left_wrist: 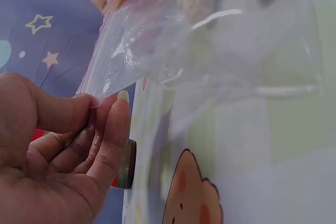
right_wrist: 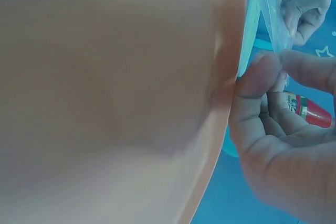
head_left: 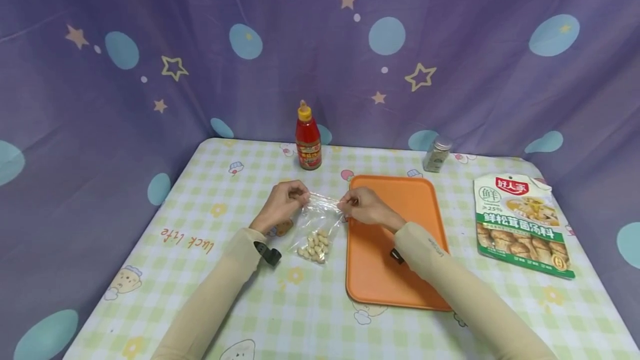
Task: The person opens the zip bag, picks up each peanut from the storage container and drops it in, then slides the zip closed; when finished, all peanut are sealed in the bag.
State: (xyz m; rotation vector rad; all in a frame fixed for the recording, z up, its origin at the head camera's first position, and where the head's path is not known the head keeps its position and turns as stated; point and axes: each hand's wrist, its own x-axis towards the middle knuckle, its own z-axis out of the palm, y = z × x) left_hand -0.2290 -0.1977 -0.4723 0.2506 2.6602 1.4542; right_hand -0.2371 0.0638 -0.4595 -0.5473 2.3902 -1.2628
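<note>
A clear zip bag (head_left: pixel 325 224) hangs between my two hands, its zip edge at the top. Several pale, peanut-like pieces (head_left: pixel 315 246) are gathered at its bottom. My left hand (head_left: pixel 286 203) pinches the left end of the zip edge between thumb and finger; the left wrist view shows this pinch on the bag (left_wrist: pixel 157 61) up close. At the right end, my right hand (head_left: pixel 369 208) pinches the same edge, above the left side of an orange tray (head_left: pixel 395 271). In the right wrist view, the thumb and forefinger of my right hand (right_wrist: pixel 289 124) meet on the plastic.
A red sauce bottle with a yellow cap (head_left: pixel 308 140) stands behind the bag. Behind the tray is a small jar with a grey lid (head_left: pixel 437 154). A green and white food pouch (head_left: pixel 522 224) lies on the right. The checked tablecloth (head_left: pixel 200 288) ends at a purple curtain (head_left: pixel 310 32).
</note>
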